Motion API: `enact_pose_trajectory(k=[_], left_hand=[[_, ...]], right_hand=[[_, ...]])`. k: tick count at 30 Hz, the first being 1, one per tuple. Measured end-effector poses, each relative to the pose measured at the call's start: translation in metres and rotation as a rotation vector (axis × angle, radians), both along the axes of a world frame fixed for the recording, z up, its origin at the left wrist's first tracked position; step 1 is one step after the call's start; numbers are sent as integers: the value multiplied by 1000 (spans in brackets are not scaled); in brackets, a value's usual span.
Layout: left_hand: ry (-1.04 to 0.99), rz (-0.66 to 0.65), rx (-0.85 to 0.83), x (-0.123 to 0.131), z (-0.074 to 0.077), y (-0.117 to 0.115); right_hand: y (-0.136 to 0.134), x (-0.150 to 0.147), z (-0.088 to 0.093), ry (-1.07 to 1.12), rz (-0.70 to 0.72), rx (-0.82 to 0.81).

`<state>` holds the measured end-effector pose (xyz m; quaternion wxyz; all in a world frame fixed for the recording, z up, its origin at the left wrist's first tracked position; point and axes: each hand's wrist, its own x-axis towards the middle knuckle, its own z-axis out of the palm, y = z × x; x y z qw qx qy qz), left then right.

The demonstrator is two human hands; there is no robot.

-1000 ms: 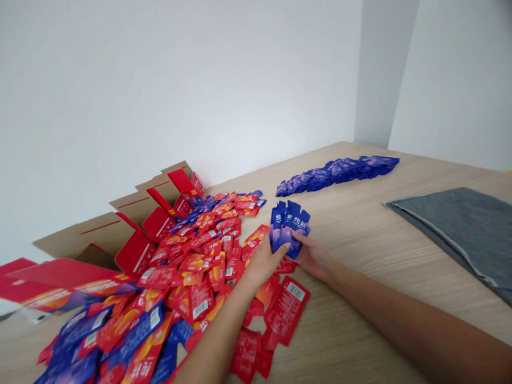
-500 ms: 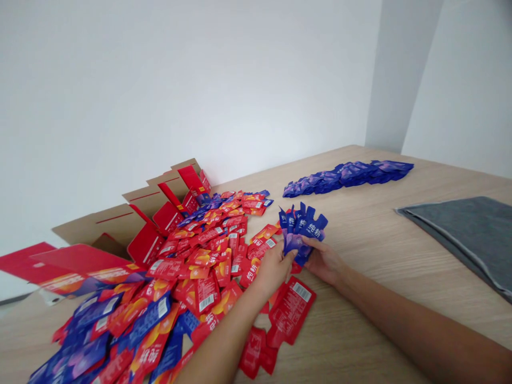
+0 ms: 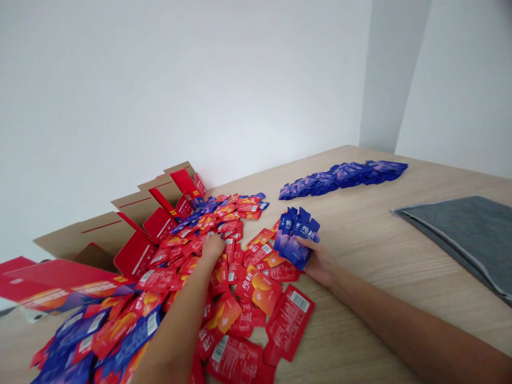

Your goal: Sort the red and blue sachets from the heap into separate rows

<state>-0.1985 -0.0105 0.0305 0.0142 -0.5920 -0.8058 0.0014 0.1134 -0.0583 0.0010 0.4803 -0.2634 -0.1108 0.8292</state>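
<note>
The fan of sachets (image 3: 296, 237) is deep blue with white characters and a purple glow. The heap (image 3: 256, 288) mixes red sachets bearing orange patches with blue ones. The far row (image 3: 344, 175) is blue-purple, the tabletop (image 3: 360, 250) pale wood-grain, the cloth (image 3: 464, 229) grey.

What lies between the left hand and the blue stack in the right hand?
Loose red packets lying flat on the wooden table, seen in the head view.

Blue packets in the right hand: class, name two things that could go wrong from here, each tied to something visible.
1. The right hand holds the fanned blue packets by their lower ends only; that grip could let some slip onto the table.
2. The left hand presses into the mixed pile; it could scatter red and blue packets wider.
</note>
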Motion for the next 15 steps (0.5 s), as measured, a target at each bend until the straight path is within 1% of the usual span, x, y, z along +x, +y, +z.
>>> enact_pose_trajectory(k=[4, 8, 11, 15], left_hand=[[24, 41, -87, 1, -8, 19], [47, 38, -129, 10, -11, 33], [64, 29, -140, 20, -9, 35], [52, -7, -128, 27, -3, 29]], right_hand=[[2, 1, -2, -19, 1, 4], [0, 1, 2, -7, 8, -10], [-2, 1, 6, 7, 6, -19], [-2, 2, 8, 32, 15, -15]])
